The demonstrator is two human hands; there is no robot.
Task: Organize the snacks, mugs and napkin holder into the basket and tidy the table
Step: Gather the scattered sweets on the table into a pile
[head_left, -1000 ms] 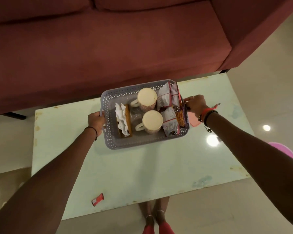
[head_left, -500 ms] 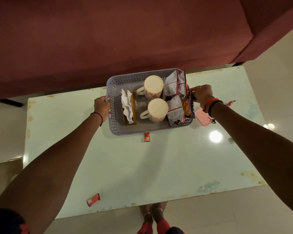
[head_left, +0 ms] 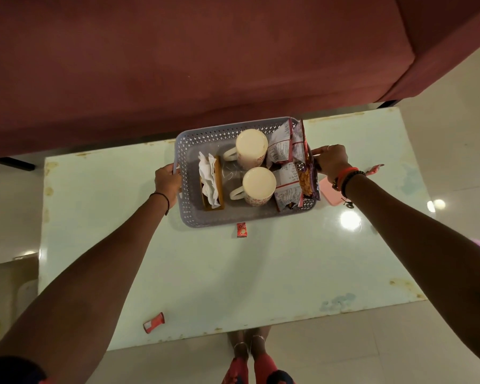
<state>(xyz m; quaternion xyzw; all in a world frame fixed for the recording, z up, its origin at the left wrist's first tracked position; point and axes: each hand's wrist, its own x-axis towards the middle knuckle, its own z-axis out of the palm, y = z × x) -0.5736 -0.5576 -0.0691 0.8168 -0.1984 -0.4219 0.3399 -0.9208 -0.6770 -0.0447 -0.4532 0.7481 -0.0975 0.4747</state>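
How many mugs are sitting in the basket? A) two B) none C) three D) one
A: two cream mugs, one behind the other, stand in the middle of the grey basket, between the napkin holder and the snack packets.

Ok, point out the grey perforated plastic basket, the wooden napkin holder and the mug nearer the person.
grey perforated plastic basket (head_left: 233,217), head view, near wall
wooden napkin holder (head_left: 219,178), head view, side panel
nearer cream mug (head_left: 259,182), head view, top

Both hands (head_left: 167,180) (head_left: 331,159) extended, fingers curled
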